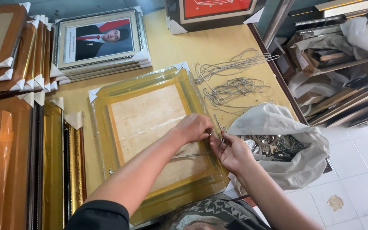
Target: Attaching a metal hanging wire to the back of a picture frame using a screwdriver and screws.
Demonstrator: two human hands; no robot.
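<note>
A gold picture frame [150, 127] wrapped in clear plastic lies face down on the yellow table [184, 47], its pale backing board up. My left hand [194, 127] rests on the frame's right edge with the fingers pinched together. My right hand [231, 151] meets it there and holds a thin grey cord [220, 127] and a small metal piece at that same edge. A length of cord runs across the backing toward my hands.
Loose grey cords [235, 81] lie behind my hands. A grey cloth bag [286, 149] of metal hangers sits at the table's right edge. Stacked frames [22, 55] fill the left; a framed portrait [101, 40] lies at the back. Frame mouldings [346, 85] pile up at right.
</note>
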